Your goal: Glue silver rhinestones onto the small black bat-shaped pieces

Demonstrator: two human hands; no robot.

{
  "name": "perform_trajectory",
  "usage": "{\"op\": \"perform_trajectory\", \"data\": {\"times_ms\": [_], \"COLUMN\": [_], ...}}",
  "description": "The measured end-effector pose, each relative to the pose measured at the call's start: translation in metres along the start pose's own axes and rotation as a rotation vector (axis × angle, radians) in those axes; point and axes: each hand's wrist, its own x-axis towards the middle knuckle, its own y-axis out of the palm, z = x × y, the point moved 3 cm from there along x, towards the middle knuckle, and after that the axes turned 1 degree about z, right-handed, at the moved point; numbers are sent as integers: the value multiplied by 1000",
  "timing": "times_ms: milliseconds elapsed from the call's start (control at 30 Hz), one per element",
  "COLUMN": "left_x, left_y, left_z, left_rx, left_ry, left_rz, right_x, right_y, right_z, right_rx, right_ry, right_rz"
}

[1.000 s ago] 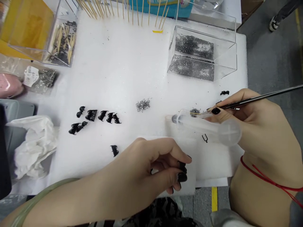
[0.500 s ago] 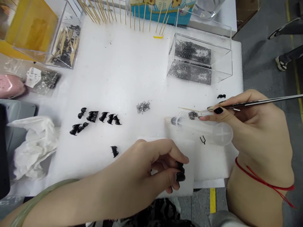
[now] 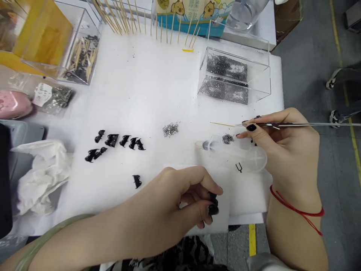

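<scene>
My left hand (image 3: 183, 199) is closed in a pinch on a small black piece (image 3: 213, 198), mostly covered by the fingertips. In my right hand (image 3: 290, 150) is a fine brush (image 3: 299, 124), held like a pen, its thin tip pointing left. Just below the brush tip lies a small heap of dark glitter (image 3: 228, 139). A clear plastic syringe (image 3: 237, 151) rests on the white foam sheet (image 3: 146, 82) below that heap. Near it sits a tiny black fork-shaped piece (image 3: 239, 168). Several glossy black bat-like pieces (image 3: 112, 140) lie at left.
A silvery glitter heap (image 3: 170, 130) lies mid-sheet. Behind it stand a clear box with dark glitter (image 3: 228, 90) and a row of thin wooden sticks (image 3: 161, 30). Crumpled tissue (image 3: 42, 173), a small bag (image 3: 60, 96) and a box of cotton swabs (image 3: 81, 56) line the left.
My right hand has shifted left, and the brush is more level. My left hand keeps its pinch almost in place. The whole view has tilted slightly.
</scene>
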Motion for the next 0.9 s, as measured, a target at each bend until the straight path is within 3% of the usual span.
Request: {"op": "perform_trajectory", "data": {"times_ms": [300,700,800,900], "left_x": [1,1,3,3], "left_y": [0,1,1,1], "left_z": [1,-4,-7,-8], "left_rx": [25,56,65,111], "left_ry": [37,44,10,33], "left_rz": [-1,-8,-15,-33], "right_x": [3,4,0,-7], "right_y": [6,3,0,5], "right_z": [-6,-5,-4,1], "right_rx": [16,31,60,131], "right_ry": [74,65,75,95], "right_rz": [46,69,175,419]}}
